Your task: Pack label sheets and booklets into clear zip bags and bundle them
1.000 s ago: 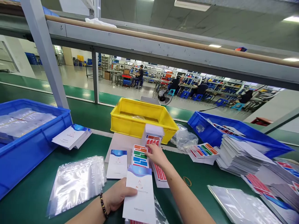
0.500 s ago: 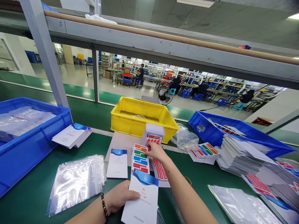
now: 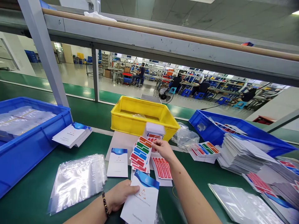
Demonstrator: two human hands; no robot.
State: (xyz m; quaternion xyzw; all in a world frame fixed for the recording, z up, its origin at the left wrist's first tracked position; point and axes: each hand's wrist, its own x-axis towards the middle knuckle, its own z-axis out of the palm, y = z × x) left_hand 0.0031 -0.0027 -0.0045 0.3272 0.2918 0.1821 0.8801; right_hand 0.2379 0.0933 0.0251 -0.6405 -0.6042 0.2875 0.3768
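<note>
My left hand point(image 3: 123, 193) grips a white instruction booklet point(image 3: 143, 200) with a blue top, thumb across its front. My right hand point(image 3: 163, 148) pinches the upper right corner of a sticker sheet point(image 3: 141, 151) with orange, green, blue and red labels. The sheet is tilted above other similar sheets. Red label sheets point(image 3: 162, 168) lie just right of it. Behind my right fingers stands a taller stack of cards point(image 3: 155, 129). Another booklet point(image 3: 118, 165) lies flat to the left, beside the clear plastic bags point(image 3: 78, 180).
A yellow bin point(image 3: 133, 122) stands at the back. Blue bins are at left point(image 3: 35, 140) and right point(image 3: 198, 119). Booklet stacks point(image 3: 70, 135), a tall paper pile point(image 3: 240, 155), sticker sheets point(image 3: 203, 151) and more plastic bags point(image 3: 240, 203) lie around. A metal frame point(image 3: 163, 40) crosses above.
My right hand has moved slightly right, and the top sticker sheet has lifted and turned away from the ones beneath. More of the red label sheets shows. The held booklet has barely shifted.
</note>
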